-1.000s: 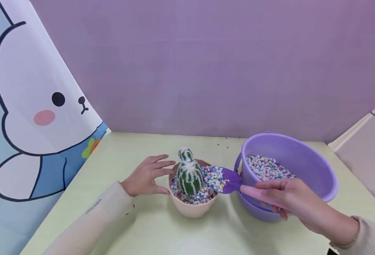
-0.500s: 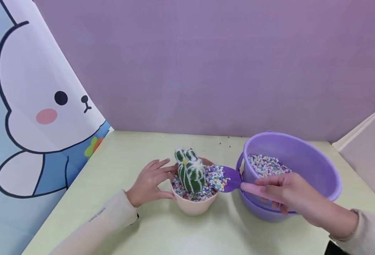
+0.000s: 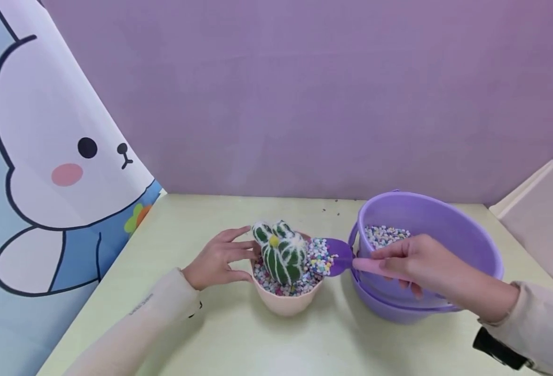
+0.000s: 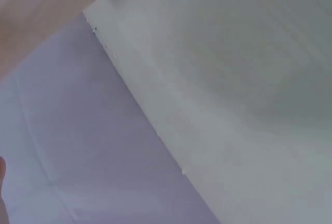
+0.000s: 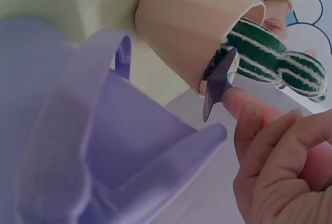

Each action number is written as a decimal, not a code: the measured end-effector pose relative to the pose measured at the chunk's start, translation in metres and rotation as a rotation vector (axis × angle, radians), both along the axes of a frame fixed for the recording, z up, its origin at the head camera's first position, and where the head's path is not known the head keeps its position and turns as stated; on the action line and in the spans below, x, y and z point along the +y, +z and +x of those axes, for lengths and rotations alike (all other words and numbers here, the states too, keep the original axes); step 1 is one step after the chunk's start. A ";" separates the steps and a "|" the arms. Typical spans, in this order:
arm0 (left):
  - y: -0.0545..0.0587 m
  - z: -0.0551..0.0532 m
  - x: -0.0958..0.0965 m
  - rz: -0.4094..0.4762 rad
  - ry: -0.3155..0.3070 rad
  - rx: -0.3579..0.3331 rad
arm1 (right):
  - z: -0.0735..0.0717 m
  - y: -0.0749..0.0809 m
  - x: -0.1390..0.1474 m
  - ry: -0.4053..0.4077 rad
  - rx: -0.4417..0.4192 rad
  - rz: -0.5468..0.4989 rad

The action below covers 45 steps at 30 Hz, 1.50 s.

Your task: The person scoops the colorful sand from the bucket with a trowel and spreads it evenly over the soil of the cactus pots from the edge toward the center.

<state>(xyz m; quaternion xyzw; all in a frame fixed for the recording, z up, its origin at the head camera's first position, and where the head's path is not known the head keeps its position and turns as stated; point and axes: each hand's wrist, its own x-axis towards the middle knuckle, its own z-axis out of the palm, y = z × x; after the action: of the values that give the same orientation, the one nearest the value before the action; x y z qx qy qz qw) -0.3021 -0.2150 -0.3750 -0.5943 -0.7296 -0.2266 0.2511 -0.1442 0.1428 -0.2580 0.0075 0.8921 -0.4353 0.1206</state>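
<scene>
My right hand (image 3: 417,266) holds a toy shovel by its pink handle (image 3: 370,265). Its purple blade (image 3: 341,256) carries colored pebbles (image 3: 321,257) over the right rim of a peach flowerpot (image 3: 286,305). In the pot stands a green cactus (image 3: 281,258) with white stripes and a yellow dot, surrounded by more pebbles. My left hand (image 3: 220,258) grips the pot's left side, thumb in front, fingertips at the rim. The right wrist view shows the shovel blade (image 5: 218,86) edge-on beside the cactus (image 5: 259,50). Only part of my left hand shows in the left wrist view.
A purple bucket (image 3: 450,230) with pebbles inside stands right of the pot, partly behind my right hand. Its handle (image 5: 171,156) hangs near the shovel. A few dark specks lie on the pale table (image 3: 210,334) near the back wall.
The cactus has turned with the pot, so a second top and the yellow dot now show. My left hand has closed on the pot; the shovel has shifted slightly up.
</scene>
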 end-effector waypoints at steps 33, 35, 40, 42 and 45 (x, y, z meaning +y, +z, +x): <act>-0.010 0.012 0.012 0.112 0.011 0.141 | 0.001 0.016 -0.005 0.145 0.147 0.285; -0.013 0.018 0.015 0.149 0.030 0.178 | 0.000 0.016 -0.004 0.158 0.169 0.301; -0.017 0.034 0.026 0.207 0.061 0.245 | -0.003 0.018 -0.002 0.190 0.197 0.334; -0.016 0.037 0.028 0.197 0.059 0.242 | -0.003 0.019 -0.002 0.201 0.204 0.345; -0.011 0.035 0.023 0.129 0.030 0.143 | -0.003 0.020 -0.003 0.212 0.207 0.358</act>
<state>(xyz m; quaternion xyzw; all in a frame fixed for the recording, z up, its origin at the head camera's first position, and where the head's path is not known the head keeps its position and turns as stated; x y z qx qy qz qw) -0.2670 -0.1916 -0.3857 -0.5807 -0.7024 -0.2264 0.3437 -0.1476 0.1402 -0.2375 -0.1100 0.9585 -0.2535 0.0702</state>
